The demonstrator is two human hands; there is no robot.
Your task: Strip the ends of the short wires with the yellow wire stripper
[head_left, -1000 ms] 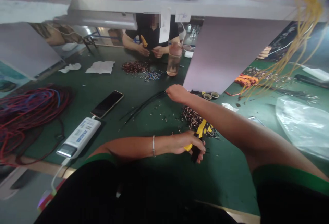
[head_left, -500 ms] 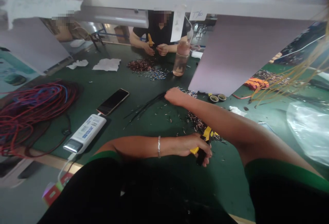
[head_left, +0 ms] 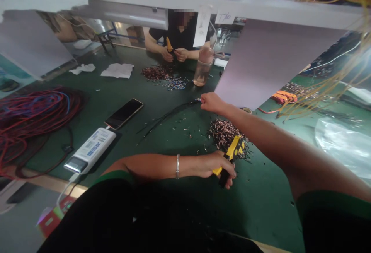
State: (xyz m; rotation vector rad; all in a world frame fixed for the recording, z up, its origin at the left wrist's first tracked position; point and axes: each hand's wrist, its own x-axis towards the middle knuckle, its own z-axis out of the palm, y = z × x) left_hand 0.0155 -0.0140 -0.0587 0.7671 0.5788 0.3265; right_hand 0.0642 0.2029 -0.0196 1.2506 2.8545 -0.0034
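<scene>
My left hand point(head_left: 218, 164) is wrapped round the handles of a yellow and black wire stripper point(head_left: 231, 153), low over the green table point(head_left: 162, 144). Its head lies at the edge of a pile of stripped wire ends point(head_left: 222, 131). My right hand point(head_left: 210, 101) reaches further out and pinches the end of a thin bundle of black wires point(head_left: 165, 118) that trails left across the table.
A phone point(head_left: 124, 113) and a white power bank point(head_left: 89, 150) lie left of the wires, beside a coil of red and blue cable point(head_left: 34, 113). A drink bottle point(head_left: 202, 67) stands further back. Across the table a person's hands point(head_left: 174, 53) work over small parts. Yellow wires point(head_left: 327, 79) hang at right.
My right hand has lifted the end of the black wires slightly and moved it right. The left hand stays on the stripper. The view has shifted a little.
</scene>
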